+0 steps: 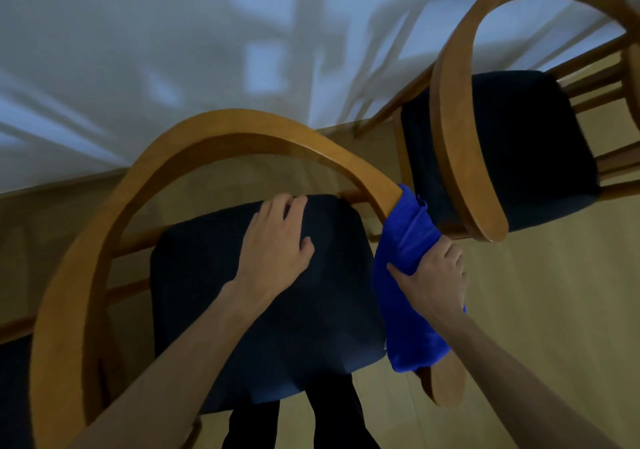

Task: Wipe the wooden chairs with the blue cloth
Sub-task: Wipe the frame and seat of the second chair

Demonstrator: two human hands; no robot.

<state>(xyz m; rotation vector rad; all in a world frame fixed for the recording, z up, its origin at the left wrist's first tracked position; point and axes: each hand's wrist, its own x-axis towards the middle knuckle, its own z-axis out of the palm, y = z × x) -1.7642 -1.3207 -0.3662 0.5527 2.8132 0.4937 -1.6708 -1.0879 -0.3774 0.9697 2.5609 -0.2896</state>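
here, seen from above: a person is standing over two wooden chairs on a pale wood floor (519, 293), dark trouser legs (332, 410) showing below the seat.
near chair: the near chair (104, 227) is sitting under the camera, its curved wooden rail arching round a dark seat cushion (214, 310); the rail's right end is running down past the cushion's right edge and finishing in a rounded tip.
blue cloth: the blue cloth (405, 241) is lying wrapped over that right stretch of rail, from just below the curve down almost to the tip, hanging beside the cushion edge.
right hand: the right hand (436, 275) is gripping the cloth, fingers and thumb curled round it and the rail beneath.
left hand: the left hand (277, 241) is resting flat on the cushion, released, fingers spread and reaching toward the cushion's far edge.
far chair: the far chair (450, 109) is standing to the upper right, its own curved rail ending in a tip close to the cloth; only a narrow gap is separating the two.
open room: bare floor is lying to the right of the hand and cloth.
backdrop: a white wall (173, 50) is carrying blurred chair shadows.
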